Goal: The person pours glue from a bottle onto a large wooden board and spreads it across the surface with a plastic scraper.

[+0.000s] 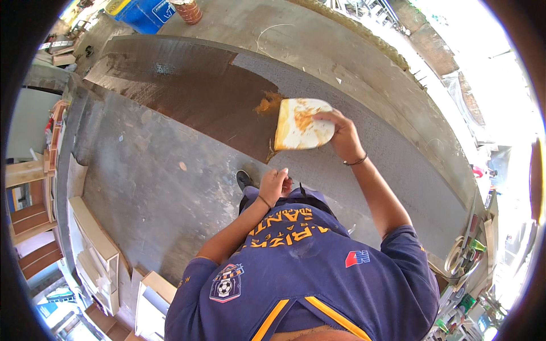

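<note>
Two bare hands divide the work over a long board (pixel 187 96) lying flat on a concrete floor (pixel 142 187), seen from a head camera looking straight down; at nine o'clock, wooden cabinet frames (pixel 94 250) stand stacked along the wall, out of the way of the sheet; toward eleven o'clock a blue drum (pixel 142 12) and a rusty can (pixel 187 10) sit beyond the board's far end.

At centre, the left hand (pixel 274 184) is curled shut into a loose fist and holds nothing; it rests low against the person's thigh, near a dark shoe (pixel 243 179) planted on the floor, apparently as a brace while the body leans forward.

Just past twelve o'clock from that fist, the right hand (pixel 341 133) pinches the near edge of a broad, pale spreader (pixel 301 124), fingers over the top and thumb hidden beneath; the blade is held flat-on and tilted against the board, seemingly so that its long edge drags evenly; a lump of orange-brown paste (pixel 270 103) lies at its far corner, right on the line where the darker brown, coated stretch meets the grey, uncoated part (pixel 364 159) that runs off toward three o'clock.

At four o'clock, tins and clutter (pixel 466 256) crowd the floor's edge, too small to identify.
</note>
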Tool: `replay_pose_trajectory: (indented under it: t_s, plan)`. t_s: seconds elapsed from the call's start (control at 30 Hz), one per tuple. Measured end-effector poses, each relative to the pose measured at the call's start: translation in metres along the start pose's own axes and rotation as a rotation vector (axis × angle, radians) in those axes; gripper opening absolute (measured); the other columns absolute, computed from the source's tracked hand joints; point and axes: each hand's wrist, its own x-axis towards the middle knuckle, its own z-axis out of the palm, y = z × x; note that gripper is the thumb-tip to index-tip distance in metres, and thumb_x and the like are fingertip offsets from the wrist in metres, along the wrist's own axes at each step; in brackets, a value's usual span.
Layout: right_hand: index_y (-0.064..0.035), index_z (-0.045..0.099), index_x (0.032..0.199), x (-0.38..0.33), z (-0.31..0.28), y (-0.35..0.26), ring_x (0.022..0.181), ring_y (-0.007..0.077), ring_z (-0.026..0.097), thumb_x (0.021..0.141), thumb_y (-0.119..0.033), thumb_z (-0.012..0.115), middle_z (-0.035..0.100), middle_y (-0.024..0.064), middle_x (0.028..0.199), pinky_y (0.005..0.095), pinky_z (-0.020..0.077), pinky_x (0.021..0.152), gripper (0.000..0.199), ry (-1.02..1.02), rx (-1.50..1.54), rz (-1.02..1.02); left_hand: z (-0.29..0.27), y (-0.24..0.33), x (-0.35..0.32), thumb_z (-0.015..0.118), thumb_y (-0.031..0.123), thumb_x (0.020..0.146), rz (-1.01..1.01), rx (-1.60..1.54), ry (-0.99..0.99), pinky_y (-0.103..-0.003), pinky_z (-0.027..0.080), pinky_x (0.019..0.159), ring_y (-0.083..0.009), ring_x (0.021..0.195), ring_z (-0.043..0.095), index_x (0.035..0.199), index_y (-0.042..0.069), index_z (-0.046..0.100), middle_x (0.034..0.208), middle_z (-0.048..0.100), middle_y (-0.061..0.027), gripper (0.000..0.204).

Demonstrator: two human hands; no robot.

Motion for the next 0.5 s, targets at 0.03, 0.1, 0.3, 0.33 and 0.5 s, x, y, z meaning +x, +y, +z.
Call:
replay_pose_trajectory:
  t_s: [0.03,0.1,0.3,0.33,0.5]
  plan:
    - [-0.0064,0.067,0.100,-0.002,0.003,0.010,0.111,0.0232,0.054,0.069,0.009,0.066,0.054,0.0128,0.122,0.0289,0.0433,0.092,0.035,-0.011,0.007,-0.004,-0.003,0.002,-0.005,0.058,0.030,0.089,-0.006,0.001,0.000,-0.028,0.053,0.053,-0.0154,0.060,0.061,0.077,0.003,0.054,0.071,0.061,-0.0094,0.030]
    - [-0.0077,0.067,0.100,-0.008,0.014,0.020,0.120,0.0275,0.049,0.067,0.006,0.068,0.049,0.0164,0.132,0.0306,0.0416,0.095,0.035,0.029,-0.075,-0.051,-0.013,-0.004,-0.010,0.057,0.028,0.089,-0.035,0.012,0.039,-0.030,0.055,0.055,-0.0178,0.062,0.062,0.076,0.003,0.051,0.071,0.058,-0.0093,0.029]
    - [-0.0064,0.065,0.108,-0.003,0.009,0.046,0.127,0.0200,0.040,0.083,-0.009,0.066,0.035,0.0111,0.144,0.0336,0.0358,0.102,0.025,0.016,0.391,0.145,-0.005,0.010,-0.015,0.052,0.026,0.093,-0.024,-0.047,0.128,-0.033,0.057,0.056,-0.0175,0.062,0.061,0.088,0.001,0.042,0.076,0.056,-0.0097,0.027]
    - [-0.0061,0.065,0.109,0.003,0.004,0.054,0.127,0.0183,0.040,0.083,-0.010,0.066,0.036,0.0103,0.144,0.0328,0.0358,0.102,0.026,0.034,0.445,0.172,-0.007,0.009,-0.011,0.051,0.025,0.093,-0.021,-0.039,0.131,-0.033,0.057,0.056,-0.0165,0.060,0.060,0.089,0.001,0.041,0.077,0.056,-0.0099,0.026]
    - [-0.0024,0.061,0.112,0.035,-0.054,0.125,0.117,0.0140,0.048,0.086,-0.010,0.063,0.055,0.0075,0.125,0.0327,0.0402,0.095,0.027,0.236,0.596,0.312,-0.006,0.009,0.012,0.050,0.023,0.094,-0.016,-0.018,0.079,-0.033,0.057,0.054,-0.0118,0.052,0.052,0.090,0.001,0.040,0.076,0.057,-0.0103,0.024]
